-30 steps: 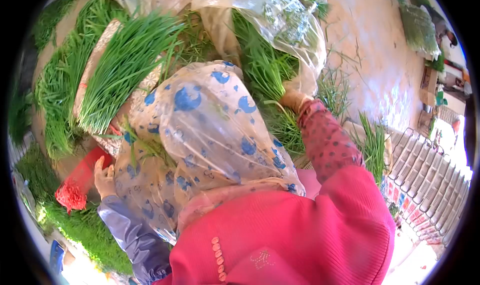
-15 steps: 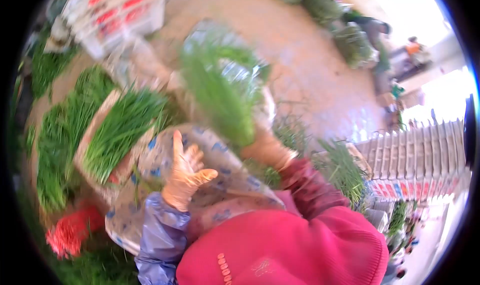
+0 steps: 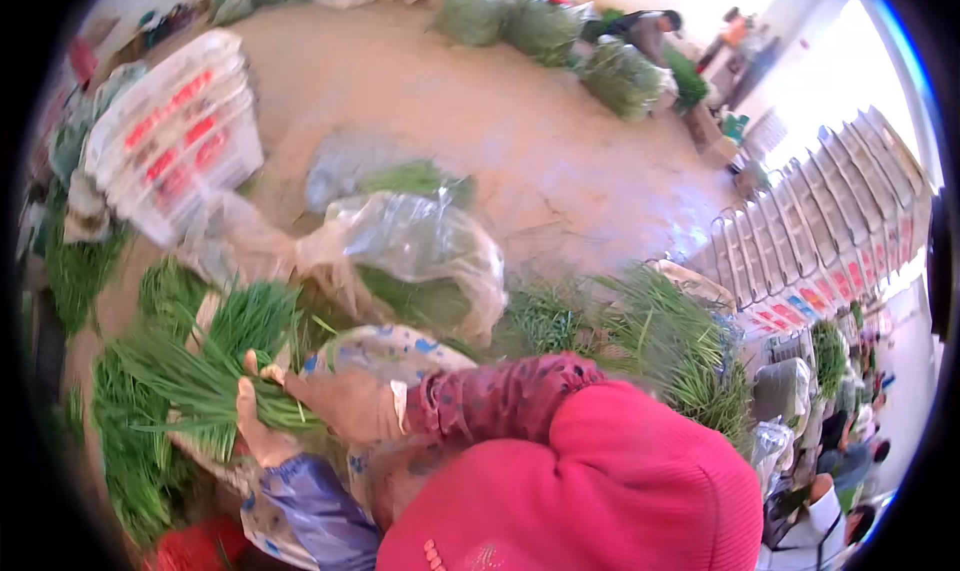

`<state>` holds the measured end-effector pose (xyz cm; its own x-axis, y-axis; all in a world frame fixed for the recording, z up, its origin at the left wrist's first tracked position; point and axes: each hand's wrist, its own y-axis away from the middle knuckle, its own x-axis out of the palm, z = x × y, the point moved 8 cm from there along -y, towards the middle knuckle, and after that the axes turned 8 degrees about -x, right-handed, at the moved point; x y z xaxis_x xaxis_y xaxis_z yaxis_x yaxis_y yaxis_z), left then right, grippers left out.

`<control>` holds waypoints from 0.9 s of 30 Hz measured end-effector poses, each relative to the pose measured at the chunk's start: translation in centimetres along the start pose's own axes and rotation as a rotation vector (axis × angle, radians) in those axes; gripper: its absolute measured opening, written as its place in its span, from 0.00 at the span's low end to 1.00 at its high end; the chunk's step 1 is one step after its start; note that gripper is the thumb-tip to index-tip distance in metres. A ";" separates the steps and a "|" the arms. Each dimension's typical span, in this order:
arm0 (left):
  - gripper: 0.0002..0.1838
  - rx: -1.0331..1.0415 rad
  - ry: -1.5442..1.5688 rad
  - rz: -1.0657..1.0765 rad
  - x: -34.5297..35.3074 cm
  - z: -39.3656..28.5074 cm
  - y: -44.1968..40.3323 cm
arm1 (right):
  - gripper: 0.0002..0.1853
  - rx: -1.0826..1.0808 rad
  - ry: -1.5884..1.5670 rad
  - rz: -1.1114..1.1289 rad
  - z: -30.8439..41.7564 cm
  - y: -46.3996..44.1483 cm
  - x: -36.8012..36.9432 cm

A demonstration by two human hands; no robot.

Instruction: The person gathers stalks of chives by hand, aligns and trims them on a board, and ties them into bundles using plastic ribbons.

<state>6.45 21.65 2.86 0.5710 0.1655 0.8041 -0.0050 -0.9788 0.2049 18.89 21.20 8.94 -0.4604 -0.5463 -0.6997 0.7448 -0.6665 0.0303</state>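
Both my hands are together at the lower left, around the stalk end of a bunch of chives [image 3: 190, 379]. My left hand [image 3: 262, 433], below a purple sleeve, closes on the stalks from the near side. My right hand [image 3: 345, 401], coming from a maroon sleeve, reaches across and grips the same end; some of its fingers are hidden. The long green leaves fan out to the left. Just beyond lie more chives [image 3: 258, 316] on a board, and a loose heap of chives [image 3: 125, 481] spreads at the left. A patterned cloth [image 3: 375, 349] covers my lap.
A clear plastic bag [image 3: 400, 231] with greens inside lies ahead. Stacked white crates stand at the left [image 3: 180, 131] and at the right [image 3: 820, 231]. Loose greens [image 3: 670, 341] lie to my right. Full bags [image 3: 540, 23] and a bending person [image 3: 645, 36] are farther back.
My right hand has swung left from beside the plastic bag, bringing a bunch of chives. The left hand, open and empty before, now closes on stalks. The view has shifted too.
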 end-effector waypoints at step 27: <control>0.19 0.965 -2.269 -0.396 -4.2 -15.7 5.7 | 0.28 -0.463 -0.448 0.036 14.7 -16.4 2.1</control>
<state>-8.89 17.29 9.39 0.0580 0.5709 -0.8190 0.0935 -0.8199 -0.5648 -1.38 23.54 17.50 -0.5138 -0.7897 -0.3353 0.8488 -0.4109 -0.3327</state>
